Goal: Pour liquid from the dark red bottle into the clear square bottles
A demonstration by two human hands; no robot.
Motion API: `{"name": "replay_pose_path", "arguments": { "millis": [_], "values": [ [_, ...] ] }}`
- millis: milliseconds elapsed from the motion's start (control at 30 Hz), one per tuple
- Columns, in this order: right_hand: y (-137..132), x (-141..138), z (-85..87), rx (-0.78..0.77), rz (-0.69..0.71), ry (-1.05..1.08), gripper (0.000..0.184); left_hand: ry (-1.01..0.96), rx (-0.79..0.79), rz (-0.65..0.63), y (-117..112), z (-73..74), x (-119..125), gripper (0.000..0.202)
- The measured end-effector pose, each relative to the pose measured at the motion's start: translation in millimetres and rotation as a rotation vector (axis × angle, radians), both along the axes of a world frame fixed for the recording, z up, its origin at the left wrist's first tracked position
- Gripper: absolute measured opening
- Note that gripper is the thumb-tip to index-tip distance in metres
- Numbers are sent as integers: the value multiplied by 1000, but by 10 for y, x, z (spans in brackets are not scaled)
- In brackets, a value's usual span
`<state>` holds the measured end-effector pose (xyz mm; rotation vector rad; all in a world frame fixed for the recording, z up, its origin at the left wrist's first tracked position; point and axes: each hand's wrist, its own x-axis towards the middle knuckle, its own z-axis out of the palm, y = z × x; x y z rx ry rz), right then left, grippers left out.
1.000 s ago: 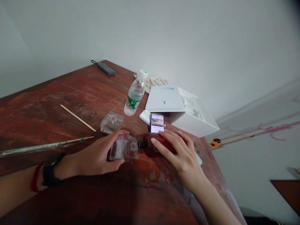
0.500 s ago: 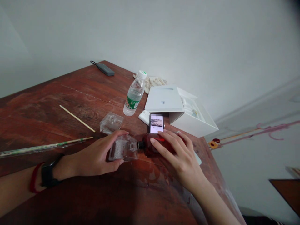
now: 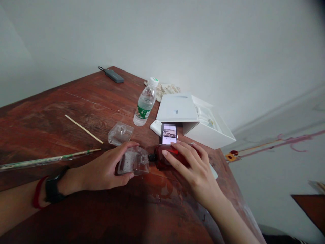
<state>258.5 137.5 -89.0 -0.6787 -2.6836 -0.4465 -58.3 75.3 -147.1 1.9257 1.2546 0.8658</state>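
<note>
Holds a clear square bottle tipped on its side with the left hand, with thumb and fingers parted to the bottle's width and curved along its near and far edges. Wears a dark watch and a red band on that arm. Wraps the right hand over a red bottle, also on its side, with fingers spread and bent across the top and thumb out of sight. Lines up the red bottle's black end with the clear neck; cannot tell whether touching or just apart. Has both over the bench, near a wet patch. Has a second clear bottle just beyond the left hand, a thin stick farther left, a water bottle standing behind, and a lit phone beyond the red bottle, near a white box.
</note>
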Motion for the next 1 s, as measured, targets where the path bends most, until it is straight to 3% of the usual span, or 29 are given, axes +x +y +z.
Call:
{"name": "replay_pose_path", "arguments": {
  "millis": [1000],
  "values": [
    [-5,-3,5,9,8,-1,51,-12,15,-2,8,-21,-18,77]
  ]
}}
